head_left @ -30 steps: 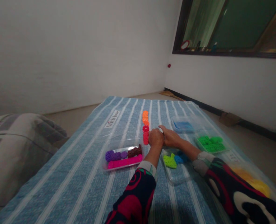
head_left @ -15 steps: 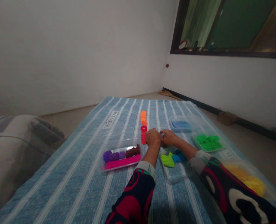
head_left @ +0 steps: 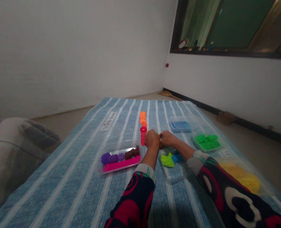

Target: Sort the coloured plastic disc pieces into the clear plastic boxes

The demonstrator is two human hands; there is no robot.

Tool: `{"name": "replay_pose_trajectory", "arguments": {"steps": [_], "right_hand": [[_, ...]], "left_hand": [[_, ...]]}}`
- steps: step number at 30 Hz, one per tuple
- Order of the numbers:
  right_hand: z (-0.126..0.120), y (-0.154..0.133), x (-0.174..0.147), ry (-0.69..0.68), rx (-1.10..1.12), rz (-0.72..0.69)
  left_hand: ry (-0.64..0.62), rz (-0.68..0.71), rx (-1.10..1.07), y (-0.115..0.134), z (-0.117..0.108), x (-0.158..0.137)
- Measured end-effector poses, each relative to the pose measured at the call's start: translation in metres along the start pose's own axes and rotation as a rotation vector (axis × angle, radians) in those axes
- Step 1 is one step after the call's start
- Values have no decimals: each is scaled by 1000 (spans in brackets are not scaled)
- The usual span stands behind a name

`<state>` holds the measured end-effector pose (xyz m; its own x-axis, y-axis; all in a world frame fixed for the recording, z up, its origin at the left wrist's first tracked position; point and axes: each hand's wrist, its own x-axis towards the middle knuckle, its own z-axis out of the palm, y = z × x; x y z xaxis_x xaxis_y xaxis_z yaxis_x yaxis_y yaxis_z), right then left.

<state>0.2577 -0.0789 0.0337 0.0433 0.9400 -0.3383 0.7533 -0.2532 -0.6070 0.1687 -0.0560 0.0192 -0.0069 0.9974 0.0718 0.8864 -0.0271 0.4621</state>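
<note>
My left hand (head_left: 152, 138) is closed, its knuckles up, right beside a red modelling-clay piece (head_left: 143, 138). Facing it, my right hand (head_left: 166, 139) has its fingers curled in, with a small pale bit showing between the two hands; I cannot make out what it is. An orange clay strip (head_left: 143, 117) lies in line beyond the red one. Just below my hands, a clear tray (head_left: 172, 180) carries lime green clay (head_left: 167, 160) and blue clay (head_left: 177, 158), the blue partly behind my right wrist.
To the left, a clear tray (head_left: 100, 169) holds purple, brown and pink clay. On the right are a blue container (head_left: 180, 125), a tray of green clay (head_left: 207, 142) and yellow clay (head_left: 246, 180). A striped cloth (head_left: 71, 177) covers the table.
The whole view has shifted slightly, so everything appears a little further left. My hands stay close together in nearly the same pose by the red clay.
</note>
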Motion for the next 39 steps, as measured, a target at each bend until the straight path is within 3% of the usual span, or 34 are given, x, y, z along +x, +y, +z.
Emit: {"name": "replay_pose_trajectory", "arguments": {"steps": [10,20,39], "right_hand": [[-3,-3,-1,40,-143,-11],[5,-10,9,178,-338,14],[10,-21,3,249,-349,22]], "left_hand": [[-20,-19,-45,1,-5,2],[-25,-17,-41,-4,-7,12],[-111,23,41,1,-18,25]]}}
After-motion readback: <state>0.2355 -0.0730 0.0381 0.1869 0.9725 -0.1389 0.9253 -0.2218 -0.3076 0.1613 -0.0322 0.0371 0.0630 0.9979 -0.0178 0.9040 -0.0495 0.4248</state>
